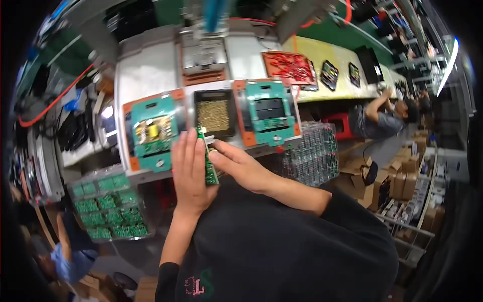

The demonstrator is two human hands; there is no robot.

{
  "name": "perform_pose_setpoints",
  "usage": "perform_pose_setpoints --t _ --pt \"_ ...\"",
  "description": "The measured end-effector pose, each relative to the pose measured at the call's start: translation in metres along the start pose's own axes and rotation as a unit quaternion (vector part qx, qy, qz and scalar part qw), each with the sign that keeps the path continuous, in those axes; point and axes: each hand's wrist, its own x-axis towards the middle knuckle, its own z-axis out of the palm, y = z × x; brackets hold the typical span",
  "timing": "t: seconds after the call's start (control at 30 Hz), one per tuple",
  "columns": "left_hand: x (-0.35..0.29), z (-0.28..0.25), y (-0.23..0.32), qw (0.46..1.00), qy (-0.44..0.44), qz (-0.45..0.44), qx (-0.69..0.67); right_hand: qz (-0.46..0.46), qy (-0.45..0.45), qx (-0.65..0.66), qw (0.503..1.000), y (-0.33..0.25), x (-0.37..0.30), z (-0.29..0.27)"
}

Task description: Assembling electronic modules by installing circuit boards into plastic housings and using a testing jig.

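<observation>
A green circuit board point(210, 168) stands on edge between my two hands, close to the front of the bench. Its back lies along the straight, close-set fingers and palm of my left hand point(190, 168), which supports it. From the other side my right hand point(240, 163) grips the board, thumb and bent fingers near its upper part, by a small white part. Just beyond them is a dark tray point(230, 132) of small brass-coloured pieces. The teal-and-orange fixture on the left point(168, 162) carries a populated board; a similar fixture point(274, 133) to the right holds another green board.
Clear trays of green boards point(146, 221) sit at the lower left, and stacked trays point(322, 156) at the right. A metal press block point(204, 58) stands behind the brass pieces. Red parts fill a tray point(289, 66) at the back right. Two other people work nearby.
</observation>
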Motion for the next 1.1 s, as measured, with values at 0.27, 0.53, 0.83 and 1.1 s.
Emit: perform_pose_setpoints --t 0.27,0.53,0.83,1.1 --pt "0.06 0.091 0.057 0.968 -0.065 -0.059 -0.234 -0.281 0.199 -0.401 0.849 -0.033 -0.055 -0.162" --pt "0.071 0.16 0.046 0.995 -0.087 -0.025 -0.043 -0.349 0.135 -0.672 0.64 -0.034 -0.03 -0.225" --pt "0.073 0.163 0.054 0.997 -0.041 -0.03 -0.066 -0.367 0.144 -0.558 0.73 -0.021 -0.033 -0.242" --pt "0.075 0.175 0.052 1.0 -0.011 -0.008 0.016 -0.378 0.179 -0.559 0.716 -0.015 -0.023 -0.24"
